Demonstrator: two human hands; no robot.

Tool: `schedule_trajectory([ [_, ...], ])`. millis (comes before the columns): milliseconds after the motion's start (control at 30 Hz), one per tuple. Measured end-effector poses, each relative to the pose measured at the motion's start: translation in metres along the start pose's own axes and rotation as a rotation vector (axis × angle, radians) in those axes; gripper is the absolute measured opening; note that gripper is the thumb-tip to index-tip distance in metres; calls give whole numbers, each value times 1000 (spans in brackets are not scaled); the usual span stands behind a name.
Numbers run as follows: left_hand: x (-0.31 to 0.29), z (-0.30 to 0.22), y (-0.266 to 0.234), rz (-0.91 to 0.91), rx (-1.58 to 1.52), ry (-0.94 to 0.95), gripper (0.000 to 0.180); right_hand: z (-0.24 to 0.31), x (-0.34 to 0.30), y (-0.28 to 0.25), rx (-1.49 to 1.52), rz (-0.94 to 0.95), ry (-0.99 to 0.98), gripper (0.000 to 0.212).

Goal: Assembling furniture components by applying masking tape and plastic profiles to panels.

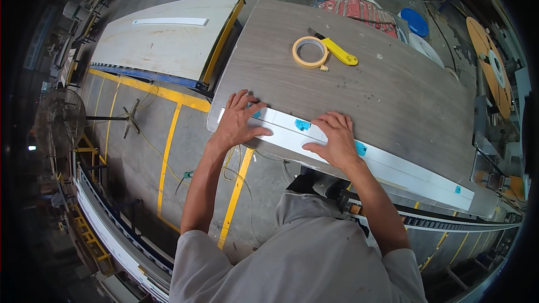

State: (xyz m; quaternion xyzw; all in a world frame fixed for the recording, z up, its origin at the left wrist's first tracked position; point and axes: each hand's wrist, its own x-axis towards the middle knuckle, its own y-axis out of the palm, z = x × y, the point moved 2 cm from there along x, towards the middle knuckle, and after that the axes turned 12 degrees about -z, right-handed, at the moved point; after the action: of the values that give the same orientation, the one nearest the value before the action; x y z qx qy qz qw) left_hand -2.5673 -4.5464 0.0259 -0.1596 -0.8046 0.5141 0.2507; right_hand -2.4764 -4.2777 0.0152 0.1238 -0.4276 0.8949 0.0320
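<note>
Two long white strips [401, 170] lie side by side along the near edge of the grey-brown tabletop [269, 62]. Small blue-green patches [302, 125] sit at intervals on the white surface. My left hand [234, 122] is on the strips near their left end, fingers over the far edge and thumb toward the near side. Farther right, my right hand [337, 141] spans them the same way, thumb and fingers spread across the width. A roll of yellowish tape [296, 59] lies on the table beyond my hands, beside a yellow utility knife [340, 51] with its dark blade out.
At the left stands a pale-topped table [168, 45] with another white strip [168, 21] on it. A fan [59, 115] and cables are on the floor, which has yellow lines. Behind the worktable are a red bundle [359, 15] and a blue disc [414, 22].
</note>
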Motion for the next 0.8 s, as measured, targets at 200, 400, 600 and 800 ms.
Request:
schedule_trajectory([
  [200, 0, -1, -2, 8, 2, -9, 77, 5, -2, -4, -23, -7, -5, 62],
  [400, -7, 39, -40, -500, -366, -255, 38, 0, -11, -34, 71, -149, 72, 58],
  [600, 38, 47, -60, -522, -124, -242, 21, -28, -43, -85, 27, -433, 191, 39],
  [800, 108, -10, 5, -311, -18, 183, 32, -41, -85, -100, 26, -505, 348, 29],
])
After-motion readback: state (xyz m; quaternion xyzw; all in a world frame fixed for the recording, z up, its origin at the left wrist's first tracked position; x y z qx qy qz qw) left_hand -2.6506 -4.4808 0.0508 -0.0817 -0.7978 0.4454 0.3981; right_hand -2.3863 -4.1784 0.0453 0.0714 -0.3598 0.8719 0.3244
